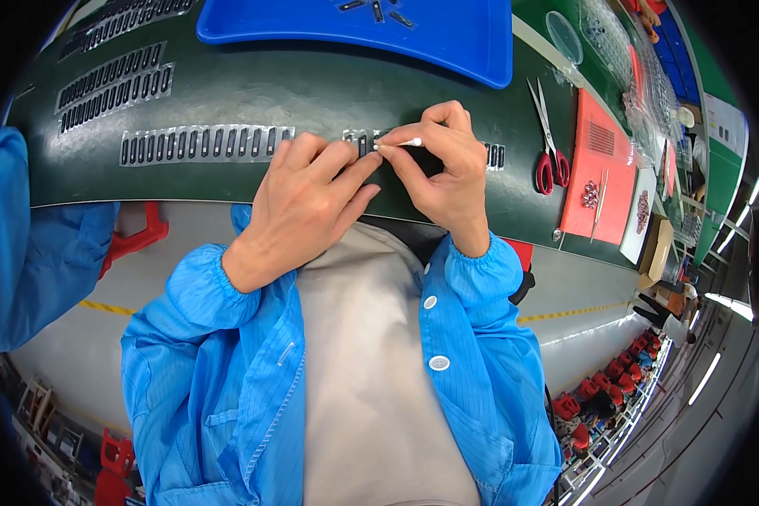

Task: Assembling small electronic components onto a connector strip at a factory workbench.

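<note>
Filled strips (204, 143) lie at my left – my left hand (308, 198) presses down the strip (358, 139) at table edge, my right hand (443, 164) pinches a white swab (405, 142) on it – seems partway; scissors (548, 139) right

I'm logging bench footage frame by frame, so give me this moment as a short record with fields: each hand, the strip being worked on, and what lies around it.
left hand: rests on the clear strip, thumb and forefinger pinching at its middle
right hand: holds a small white stick, tip at the pinch point
clear strip: long, with dark slot-shaped parts in a row, flat on the green mat
other strips: several, at the mat's far left
blue tray: beyond the hands, a few small parts inside
scissors: red-handled, to the right
red pad: right of the scissors
</note>
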Action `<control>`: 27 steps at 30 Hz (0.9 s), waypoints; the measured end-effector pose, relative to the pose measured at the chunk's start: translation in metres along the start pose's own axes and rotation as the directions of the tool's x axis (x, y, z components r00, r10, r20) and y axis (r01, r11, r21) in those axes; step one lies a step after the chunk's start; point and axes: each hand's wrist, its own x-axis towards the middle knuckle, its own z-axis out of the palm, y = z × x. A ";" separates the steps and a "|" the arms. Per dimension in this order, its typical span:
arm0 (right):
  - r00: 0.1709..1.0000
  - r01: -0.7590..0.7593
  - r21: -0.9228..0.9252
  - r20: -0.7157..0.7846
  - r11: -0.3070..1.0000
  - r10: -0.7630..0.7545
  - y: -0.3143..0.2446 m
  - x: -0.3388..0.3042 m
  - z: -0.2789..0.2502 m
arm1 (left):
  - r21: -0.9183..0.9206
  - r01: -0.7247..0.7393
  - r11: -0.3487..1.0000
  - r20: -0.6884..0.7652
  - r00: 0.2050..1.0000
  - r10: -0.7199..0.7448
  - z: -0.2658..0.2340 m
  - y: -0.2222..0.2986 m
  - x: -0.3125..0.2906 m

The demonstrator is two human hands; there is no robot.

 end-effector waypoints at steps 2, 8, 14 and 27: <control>0.999 -0.037 0.041 -0.002 0.998 0.038 -0.001 -0.002 -0.001 | -0.015 -0.002 1.000 -0.012 1.000 0.002 -0.003 0.000 -0.001; 1.000 0.004 0.034 -0.021 0.999 -0.004 -0.005 0.005 0.007 | -0.007 0.012 1.000 -0.020 1.000 -0.012 -0.005 -0.005 -0.011; 0.999 0.034 -0.005 -0.015 0.999 -0.034 -0.003 0.007 0.012 | -0.018 0.022 1.000 -0.004 1.000 -0.022 -0.004 -0.004 -0.009; 1.000 0.009 0.023 0.000 1.000 -0.009 -0.004 0.007 0.012 | -0.025 0.028 0.999 -0.026 0.999 -0.029 -0.006 -0.003 -0.012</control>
